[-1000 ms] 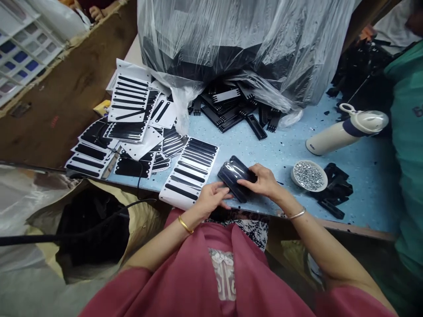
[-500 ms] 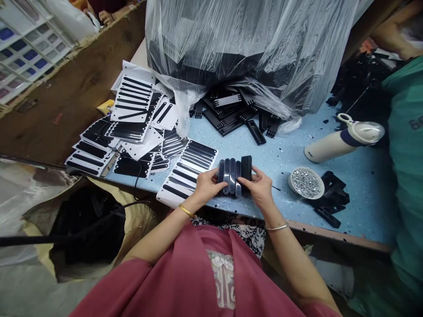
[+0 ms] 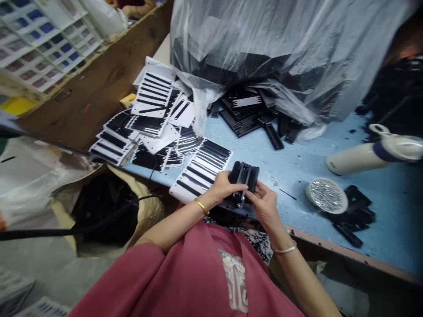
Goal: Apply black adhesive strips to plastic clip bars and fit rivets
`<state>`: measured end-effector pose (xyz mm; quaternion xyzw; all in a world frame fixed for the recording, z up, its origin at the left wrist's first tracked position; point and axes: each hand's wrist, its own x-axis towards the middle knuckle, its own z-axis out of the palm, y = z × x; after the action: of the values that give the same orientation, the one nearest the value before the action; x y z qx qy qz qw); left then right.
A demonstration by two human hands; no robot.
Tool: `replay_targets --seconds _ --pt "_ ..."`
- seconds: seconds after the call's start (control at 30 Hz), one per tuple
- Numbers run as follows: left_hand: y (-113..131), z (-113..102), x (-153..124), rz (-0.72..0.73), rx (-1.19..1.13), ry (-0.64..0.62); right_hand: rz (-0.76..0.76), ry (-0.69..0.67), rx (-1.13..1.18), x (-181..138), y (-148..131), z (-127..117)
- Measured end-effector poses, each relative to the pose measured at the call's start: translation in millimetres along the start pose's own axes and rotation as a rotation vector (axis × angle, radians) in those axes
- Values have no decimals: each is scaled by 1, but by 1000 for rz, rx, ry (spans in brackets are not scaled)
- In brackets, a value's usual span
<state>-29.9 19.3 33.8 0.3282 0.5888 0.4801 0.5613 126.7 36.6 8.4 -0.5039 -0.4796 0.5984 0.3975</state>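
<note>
Near the table's front edge I hold a bundle of black strips (image 3: 252, 174) with rounded ends, bunched together. My left hand (image 3: 222, 188) grips them from the left, its thumb laid across their faces. From the right, my right hand (image 3: 264, 201) is closed on the same bundle, thumb pressing the lower part. Just left of it lies a white sheet (image 3: 185, 187) bearing several black strips in rows. Farther left, more such sheets (image 3: 152, 103) are heaped. Behind my hands, loose black slotted plastic pieces (image 3: 273, 136) lie in a pile.
A white bowl (image 3: 310, 198) of small shiny metal bits and a cream bottle (image 3: 353, 159) lying on its side are at right, with black parts (image 3: 350, 237) beside the bowl. Clear plastic sheeting (image 3: 297, 31) drapes the back. An open sack (image 3: 145, 207) stands below left.
The strips, fanned out side by side before, are now bunched tighter and turned, with my thumbs closer together. The view has shifted, so the table appears farther right.
</note>
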Motion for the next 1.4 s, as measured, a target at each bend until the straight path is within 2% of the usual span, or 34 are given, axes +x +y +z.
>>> replay_targets --seconds 0.13,0.23,0.3,0.43,0.57,0.7,0.8,0.87,0.93,1.0,1.07,1.2,1.3,1.4 --pt "13 -29 -50 -42 -286 -41 -124 -77 -150 -46 -10 14" --pt "19 -66 -104 -136 -327 9 -181 -209 -152 -86 -6 39" --pt "14 -93 -140 -228 -387 87 -190 -345 -95 -108 3 62" --pt "-8 -140 -199 -336 -477 250 -45 -702 60 -133 23 117" --pt "-20 -170 -252 -362 -464 465 149 -1042 154 -149 29 166" --pt "-27 -211 -294 -439 -399 615 219 -1242 139 -167 41 230" --pt "-38 -260 -297 -370 -147 745 63 -1284 -48 -162 55 285" --pt "-49 -293 -282 -317 112 746 -92 -1287 -275 -149 61 312" --pt "-59 -318 -262 -255 391 688 -221 -1266 -580 -132 62 324" --pt "-69 -331 -245 -232 695 711 -375 -1295 -785 -120 61 321" --pt "-78 -335 -234 -210 920 738 -576 -1373 -882 -115 58 309" --pt "-90 -330 -225 -230 1203 806 -945 -1515 -1023 -124 60 289" --pt "-99 -319 -212 -282 1353 779 -1069 -1536 -1044 -133 67 282" --pt "-109 -309 -201 -339 1386 710 -1157 -1526 -979 -138 71 278"
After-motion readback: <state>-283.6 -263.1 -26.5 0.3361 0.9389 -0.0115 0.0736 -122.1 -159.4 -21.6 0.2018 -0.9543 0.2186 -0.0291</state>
